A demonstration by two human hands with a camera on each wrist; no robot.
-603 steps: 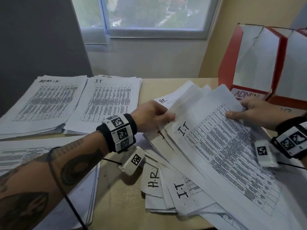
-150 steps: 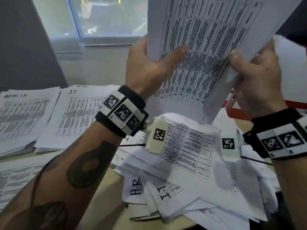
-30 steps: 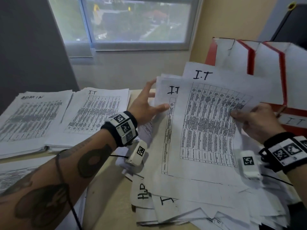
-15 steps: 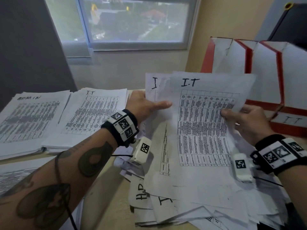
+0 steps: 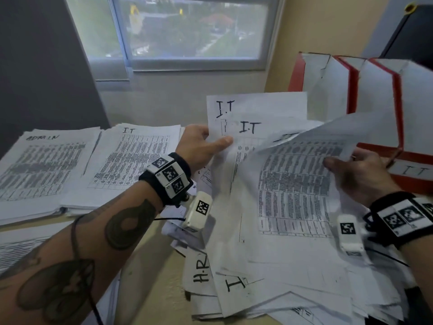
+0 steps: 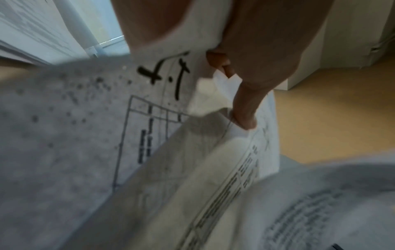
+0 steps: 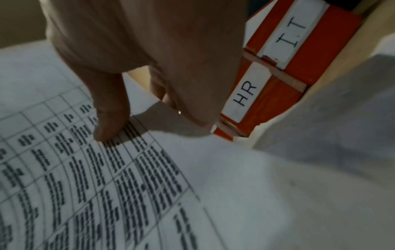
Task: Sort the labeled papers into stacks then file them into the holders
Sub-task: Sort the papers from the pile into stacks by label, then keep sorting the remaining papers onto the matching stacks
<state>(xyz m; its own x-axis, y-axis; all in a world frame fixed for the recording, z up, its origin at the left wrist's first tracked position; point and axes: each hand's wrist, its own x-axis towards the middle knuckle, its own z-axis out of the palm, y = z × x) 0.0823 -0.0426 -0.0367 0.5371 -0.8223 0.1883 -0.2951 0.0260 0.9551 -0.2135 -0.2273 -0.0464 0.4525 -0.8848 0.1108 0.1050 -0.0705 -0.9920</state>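
Note:
My left hand [image 5: 218, 141] pinches the left edge of two upright sheets marked I.T [image 5: 257, 109]; the left wrist view shows its thumb [image 6: 245, 118] on that paper [image 6: 162, 76]. With its thumb on top, my right hand [image 5: 339, 165] grips a printed sheet [image 5: 300, 165] that curls over and is blurred, so its label is unreadable. In the right wrist view that hand [image 7: 149, 121] pinches the sheet's corner [image 7: 85, 169]. Beneath both hands lies the mixed pile [image 5: 269, 289], with an H.R sheet [image 5: 199, 270] sticking out.
Sorted stacks lie at the left: ADMIN [image 5: 44, 165], I.T [image 5: 136, 156] and a third at the lower left [image 5: 18, 247]. Red holders [image 5: 351, 73] stand at the right rear, one labelled I.T [image 5: 414, 171]. The right wrist view shows the HR [image 7: 245, 94] and I.T [image 7: 292, 33] labels.
My left hand went from spread fingers to pinching the I.T sheets' left edge. The sheet in my right hand has bent over toward the right and blurred with motion.

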